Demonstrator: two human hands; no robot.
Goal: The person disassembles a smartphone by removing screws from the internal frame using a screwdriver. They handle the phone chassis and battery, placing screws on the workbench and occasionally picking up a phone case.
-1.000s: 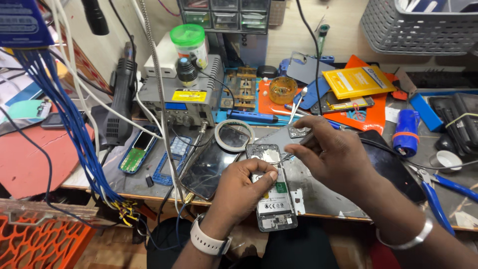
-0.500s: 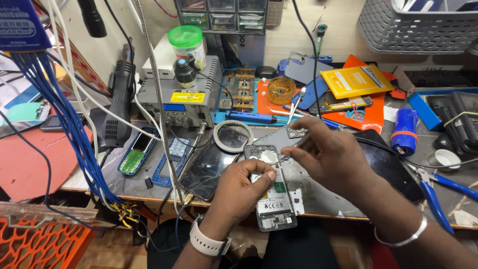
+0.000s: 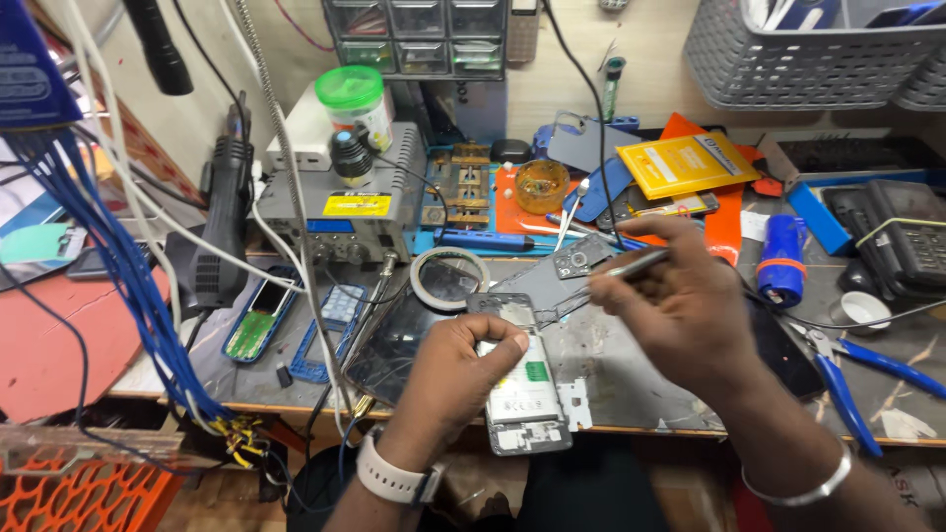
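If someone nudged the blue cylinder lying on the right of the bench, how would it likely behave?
The blue cylinder lies on its side on the bench, so it would probably roll rather than slide. It looks rigid, likely plastic, so it should not flex. The multimeter beside it might stop it on that side.

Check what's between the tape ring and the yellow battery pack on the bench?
In the head view, a small dark circuit board lies between the tape ring and the yellow battery pack, with white-handled tools beside it.
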